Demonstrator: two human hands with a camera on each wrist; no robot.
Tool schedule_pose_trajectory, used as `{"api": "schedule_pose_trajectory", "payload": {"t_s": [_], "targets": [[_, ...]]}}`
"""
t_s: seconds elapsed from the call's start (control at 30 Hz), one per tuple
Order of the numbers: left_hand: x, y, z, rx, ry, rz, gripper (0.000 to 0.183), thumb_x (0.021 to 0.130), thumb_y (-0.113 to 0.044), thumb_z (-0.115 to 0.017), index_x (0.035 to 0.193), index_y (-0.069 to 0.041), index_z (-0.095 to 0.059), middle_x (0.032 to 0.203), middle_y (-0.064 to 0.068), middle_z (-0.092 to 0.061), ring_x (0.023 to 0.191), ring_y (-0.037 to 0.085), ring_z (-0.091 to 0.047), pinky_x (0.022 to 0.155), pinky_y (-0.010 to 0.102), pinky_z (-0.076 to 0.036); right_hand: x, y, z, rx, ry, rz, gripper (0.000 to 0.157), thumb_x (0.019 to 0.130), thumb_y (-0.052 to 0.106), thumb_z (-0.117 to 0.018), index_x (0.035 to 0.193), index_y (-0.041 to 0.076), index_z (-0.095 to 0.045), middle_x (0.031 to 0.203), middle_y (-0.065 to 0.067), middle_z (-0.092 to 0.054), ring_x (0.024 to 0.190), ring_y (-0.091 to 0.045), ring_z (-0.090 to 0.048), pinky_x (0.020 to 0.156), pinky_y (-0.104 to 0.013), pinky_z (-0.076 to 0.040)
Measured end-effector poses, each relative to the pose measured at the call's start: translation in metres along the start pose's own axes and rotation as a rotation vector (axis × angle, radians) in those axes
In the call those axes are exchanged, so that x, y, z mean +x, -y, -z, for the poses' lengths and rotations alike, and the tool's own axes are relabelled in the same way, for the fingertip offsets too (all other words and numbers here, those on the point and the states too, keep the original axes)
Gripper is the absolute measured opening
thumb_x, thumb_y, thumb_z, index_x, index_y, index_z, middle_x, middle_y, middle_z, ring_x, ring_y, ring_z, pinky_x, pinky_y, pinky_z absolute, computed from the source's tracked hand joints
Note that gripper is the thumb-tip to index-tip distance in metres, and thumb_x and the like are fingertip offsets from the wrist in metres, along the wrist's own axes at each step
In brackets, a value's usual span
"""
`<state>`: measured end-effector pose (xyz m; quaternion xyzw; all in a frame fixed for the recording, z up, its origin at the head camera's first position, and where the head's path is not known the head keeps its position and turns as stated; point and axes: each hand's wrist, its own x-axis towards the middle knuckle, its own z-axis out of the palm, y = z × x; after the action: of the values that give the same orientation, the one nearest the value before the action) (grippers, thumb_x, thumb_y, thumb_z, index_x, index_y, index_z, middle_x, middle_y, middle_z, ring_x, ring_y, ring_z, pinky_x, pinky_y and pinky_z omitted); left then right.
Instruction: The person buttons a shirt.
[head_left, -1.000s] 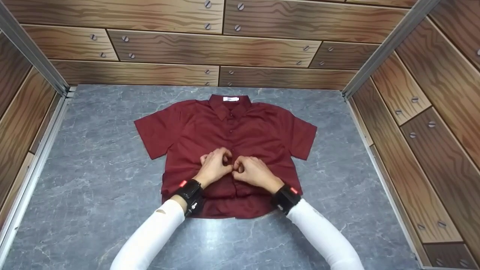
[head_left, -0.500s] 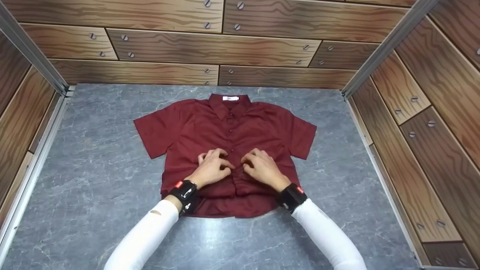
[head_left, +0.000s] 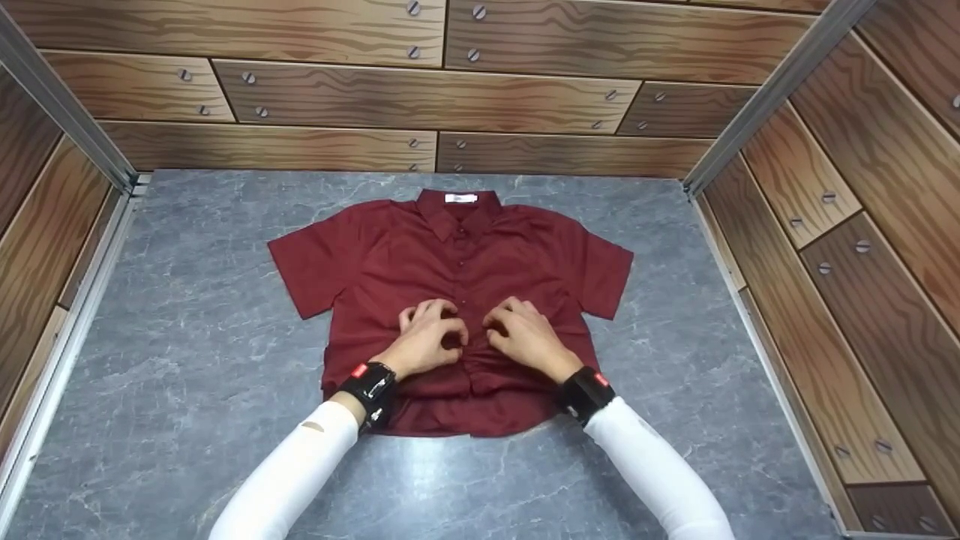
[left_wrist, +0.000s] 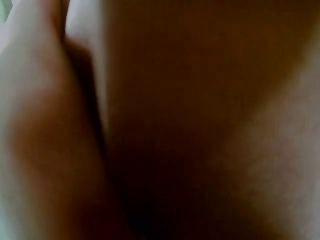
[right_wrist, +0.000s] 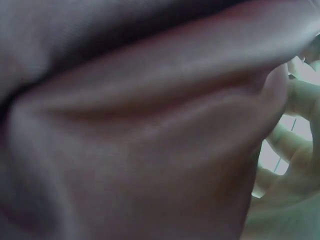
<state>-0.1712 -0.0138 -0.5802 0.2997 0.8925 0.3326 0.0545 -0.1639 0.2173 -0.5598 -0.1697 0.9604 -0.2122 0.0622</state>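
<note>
A dark red short-sleeved button shirt (head_left: 510, 255) lies face up, its collar at the far side and its front placket down the middle. Left of the placket, my left hand (head_left: 424, 341) is over the lower front, fingers loosely bent, with a gap showing between thumb and index finger. On the other side my right hand (head_left: 529, 337) has its fingertips bent down at the cloth; I cannot tell whether they pinch it. Blurred skin (left_wrist: 45, 130) fills much of the left wrist view. Bent fingers (right_wrist: 295, 145) show at the right edge of the right wrist view, beside a blurred creased surface.
The shirt lies on a grey marbled tabletop (head_left: 172, 360). Wood-patterned panels (head_left: 315, 90) stand at the back and both sides, with metal rails (head_left: 780, 90) at the corners. The shirt's lower part is bunched in folds near the wrists.
The hands, with fingertips together at the placket one second ago, have moved apart to either side. Since half a second ago, the left index finger has bent in and creases beside the placket have shifted.
</note>
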Motion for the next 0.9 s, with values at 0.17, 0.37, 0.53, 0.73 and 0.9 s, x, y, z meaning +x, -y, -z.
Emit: {"api": "schedule_pose_trajectory", "payload": {"t_s": [0.17,0.37,0.53,0.73,0.9], "targets": [[0.000,-0.003,0.001,0.066,0.020,-0.022,0.018,0.076,-0.022,-0.080,0.092,-0.021,-0.072,0.139,0.015,-0.052,0.133,0.039,-0.042,0.104,0.067,-0.025,0.001,0.000,0.000,-0.008,0.011,-0.007,0.014,0.095,0.022,-0.070,0.107,0.018,-0.074,0.115,-0.004,-0.060,0.108,-0.032,-0.055,0.086,-0.054,-0.048],[0.002,-0.007,-0.002,0.151,0.041,-0.006,0.017,0.075,-0.023,-0.077,0.090,-0.019,-0.068,0.139,0.015,-0.051,0.134,0.038,-0.041,0.105,0.068,-0.025,0.004,0.000,-0.002,-0.020,0.029,-0.034,0.013,0.095,0.022,-0.070,0.108,0.019,-0.071,0.117,-0.005,-0.058,0.110,-0.031,-0.054,0.086,-0.054,-0.047],[0.000,0.001,0.005,0.104,0.028,0.022,0.021,0.086,-0.033,-0.074,0.104,-0.022,-0.073,0.141,0.012,-0.052,0.135,0.033,-0.043,0.109,0.066,-0.021,0.002,-0.002,0.002,-0.026,0.031,-0.044,0.022,0.098,0.030,-0.068,0.117,0.019,-0.071,0.121,-0.006,-0.060,0.115,-0.032,-0.054,0.089,-0.055,-0.046],[-0.011,0.029,0.033,0.118,-0.059,0.129,0.045,0.096,-0.046,-0.068,0.134,-0.022,-0.069,0.153,0.016,-0.046,0.145,0.041,-0.034,0.113,0.070,-0.014,0.000,-0.015,0.014,-0.107,0.031,-0.117,0.060,0.097,0.053,-0.066,0.149,0.024,-0.057,0.156,-0.015,-0.044,0.146,-0.045,-0.034,0.105,-0.073,-0.034],[-0.022,0.050,0.054,0.174,0.009,0.288,0.073,0.089,-0.056,-0.074,0.150,-0.022,-0.056,0.168,0.022,-0.021,0.154,0.052,-0.006,0.113,0.077,0.000,0.000,-0.032,0.021,-0.098,0.159,-0.222,0.089,0.087,0.068,-0.069,0.162,0.030,-0.037,0.172,-0.016,-0.014,0.154,-0.051,-0.003,0.110,-0.081,-0.012]]}}
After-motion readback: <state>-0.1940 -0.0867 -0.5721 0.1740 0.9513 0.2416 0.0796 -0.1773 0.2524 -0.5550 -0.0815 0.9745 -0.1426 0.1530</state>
